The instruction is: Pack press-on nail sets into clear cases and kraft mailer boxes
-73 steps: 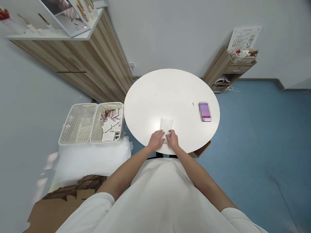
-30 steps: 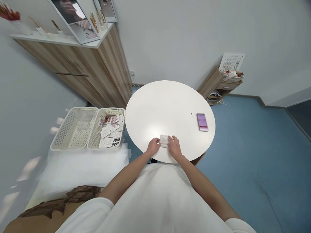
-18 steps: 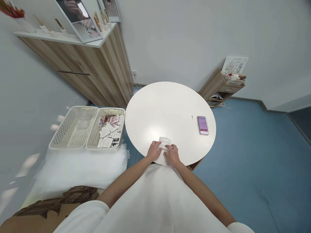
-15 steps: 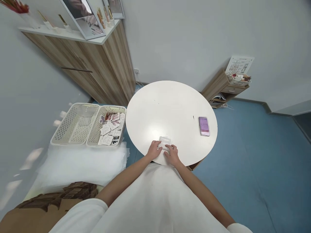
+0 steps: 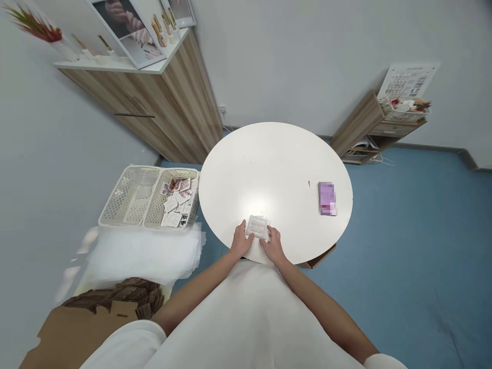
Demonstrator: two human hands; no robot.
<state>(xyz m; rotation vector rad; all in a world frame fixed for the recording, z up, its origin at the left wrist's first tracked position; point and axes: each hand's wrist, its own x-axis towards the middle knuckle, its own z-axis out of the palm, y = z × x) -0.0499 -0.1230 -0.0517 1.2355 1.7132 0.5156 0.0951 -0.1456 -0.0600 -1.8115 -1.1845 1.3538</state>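
At the near edge of the white oval table point(image 5: 277, 169) lies a small, flat, see-through pack point(image 5: 257, 226) with rows of small pale shapes in it, too fine to name. My left hand point(image 5: 241, 242) holds its left side, thumb near the lower corner and fingers along the edge. On the opposite side my right hand point(image 5: 273, 246) grips the right edge with thumb and fingers. Whitish film or paper shows around and under the pack. Farther right on the table is a purple, pixelated item point(image 5: 327, 198), with a tiny dark object point(image 5: 309, 183) beside it.
Left of the table stand a white basket point(image 5: 111, 209) and another basket point(image 5: 151, 218) holding printed cards. White sheets point(image 5: 146, 253) and brown cardboard point(image 5: 80, 328) lie nearer me. A wooden cabinet point(image 5: 180, 97) and a low shelf unit point(image 5: 357, 125) stand along the walls.
My fingers have moved from on top of the pack out to its two sides, so its rows of shapes now show. The view has shifted slightly.
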